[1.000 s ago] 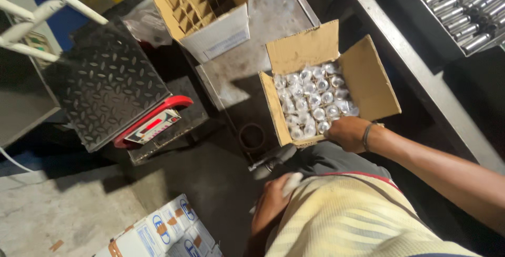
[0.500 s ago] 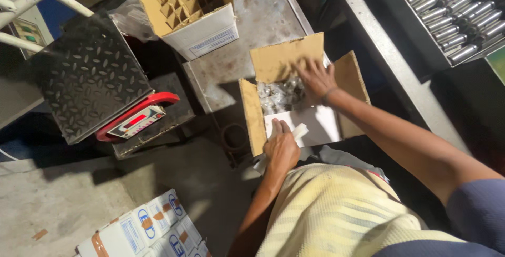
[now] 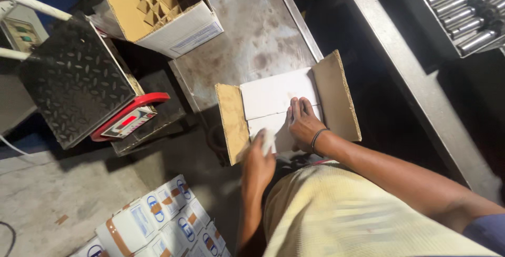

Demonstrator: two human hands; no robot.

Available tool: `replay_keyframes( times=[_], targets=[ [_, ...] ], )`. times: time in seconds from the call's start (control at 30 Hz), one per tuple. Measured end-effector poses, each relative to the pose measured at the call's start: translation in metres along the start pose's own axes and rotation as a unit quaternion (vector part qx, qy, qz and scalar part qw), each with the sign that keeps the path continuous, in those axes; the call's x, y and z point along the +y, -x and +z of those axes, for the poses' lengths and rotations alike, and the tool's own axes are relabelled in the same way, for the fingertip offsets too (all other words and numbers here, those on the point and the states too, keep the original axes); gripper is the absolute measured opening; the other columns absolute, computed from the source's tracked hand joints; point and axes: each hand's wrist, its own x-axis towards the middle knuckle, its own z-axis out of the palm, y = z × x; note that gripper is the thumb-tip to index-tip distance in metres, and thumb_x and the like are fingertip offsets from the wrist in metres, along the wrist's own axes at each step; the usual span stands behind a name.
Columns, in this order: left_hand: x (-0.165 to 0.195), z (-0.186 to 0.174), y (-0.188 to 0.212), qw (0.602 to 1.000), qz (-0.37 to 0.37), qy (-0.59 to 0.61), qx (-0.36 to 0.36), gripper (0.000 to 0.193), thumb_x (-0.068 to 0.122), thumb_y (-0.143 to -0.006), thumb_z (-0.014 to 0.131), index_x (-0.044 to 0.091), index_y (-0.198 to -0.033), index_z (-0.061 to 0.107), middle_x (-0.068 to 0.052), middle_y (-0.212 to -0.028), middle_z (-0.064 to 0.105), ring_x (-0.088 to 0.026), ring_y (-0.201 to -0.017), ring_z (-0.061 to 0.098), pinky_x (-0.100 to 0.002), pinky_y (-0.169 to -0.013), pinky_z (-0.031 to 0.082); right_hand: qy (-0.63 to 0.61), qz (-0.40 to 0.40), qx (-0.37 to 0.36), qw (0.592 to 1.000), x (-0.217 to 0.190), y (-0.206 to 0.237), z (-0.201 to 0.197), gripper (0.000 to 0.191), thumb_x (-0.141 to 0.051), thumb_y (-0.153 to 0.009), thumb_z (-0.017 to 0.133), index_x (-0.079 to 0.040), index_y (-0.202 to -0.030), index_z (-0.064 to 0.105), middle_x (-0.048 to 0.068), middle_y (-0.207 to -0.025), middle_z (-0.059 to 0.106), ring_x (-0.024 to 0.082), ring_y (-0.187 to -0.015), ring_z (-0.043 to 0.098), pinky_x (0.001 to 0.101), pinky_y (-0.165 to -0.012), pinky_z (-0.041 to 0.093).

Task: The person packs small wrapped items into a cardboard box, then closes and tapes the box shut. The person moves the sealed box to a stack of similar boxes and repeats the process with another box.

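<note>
A brown cardboard box [image 3: 231, 120] sits at the near edge of a metal table [image 3: 252, 31]. Its two white inner flaps [image 3: 273, 94] are folded shut and its brown side flaps stand open. My right hand [image 3: 302, 123], with a dark band on the wrist, lies flat on the white flaps. My left hand [image 3: 259, 160] is at the box's near left corner, closed around a small white piece [image 3: 268, 140] that is too blurred to identify. The box's contents are hidden.
A second open carton with cardboard dividers [image 3: 158, 15] stands at the table's far left. A platform scale [image 3: 73, 78] with a red display unit [image 3: 129, 120] is at left. Taped printed cartons [image 3: 158, 220] lie on the floor. A tray of metal cylinders [image 3: 463, 4] is at top right.
The box showed shiny metal pieces a second ago; the white flaps are now folded over them. My right hand moved from the contents onto the flaps, and my left hand came up to the box's edge.
</note>
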Motion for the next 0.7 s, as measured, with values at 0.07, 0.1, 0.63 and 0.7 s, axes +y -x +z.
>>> replay_keyframes(
  times=[0.07, 0.1, 0.63, 0.7],
  targets=[
    [-0.019, -0.028, 0.016, 0.987, -0.154, 0.045, 0.021, 0.046, -0.003, -0.082, 0.060, -0.002, -0.127, 0.068, -0.023, -0.115, 0.073, -0.034, -0.113, 0.070, -0.041, -0.097, 0.054, 0.002, 0.005, -0.025, 1.000, -0.002, -0.005, 0.007, 0.094, -0.037, -0.075, 0.066, 0.029, -0.134, 0.034, 0.055, -0.137, 0.034, 0.064, -0.130, 0.041, 0.0681, -0.111, 0.019],
    [-0.032, -0.043, 0.017, 0.966, -0.250, 0.041, 0.047, 0.038, -0.001, -0.086, 0.060, -0.001, -0.123, 0.069, -0.020, -0.112, 0.076, -0.029, -0.110, 0.074, -0.037, -0.093, 0.056, 0.019, 0.012, 0.006, 1.000, 0.000, -0.008, 0.007, 0.085, -0.029, -0.078, 0.063, 0.029, -0.134, 0.035, 0.056, -0.136, 0.035, 0.065, -0.127, 0.044, 0.0699, -0.111, 0.020],
    [0.007, 0.104, -0.103, 0.974, -0.053, -0.211, 0.070, 0.067, 0.008, -0.090, 0.058, 0.009, -0.156, 0.042, -0.013, -0.124, 0.061, -0.035, -0.098, 0.066, -0.051, -0.089, 0.050, -0.293, 0.060, 0.180, 0.937, 0.072, 0.034, -0.039, 0.092, -0.033, -0.067, 0.080, 0.006, -0.143, 0.046, 0.033, -0.136, 0.053, 0.047, -0.132, 0.046, 0.0543, -0.114, 0.033],
    [0.014, 0.097, -0.107, 0.963, -0.010, -0.230, 0.140, 0.066, 0.010, -0.084, 0.059, 0.008, -0.148, 0.045, -0.012, -0.120, 0.061, -0.038, -0.105, 0.065, -0.051, -0.089, 0.050, -0.281, 0.116, 0.396, 0.866, 0.107, 0.043, -0.054, 0.059, -0.017, -0.080, 0.068, 0.006, -0.132, 0.054, 0.029, -0.125, 0.061, 0.045, -0.119, 0.058, 0.0488, -0.101, 0.046]
  ],
)
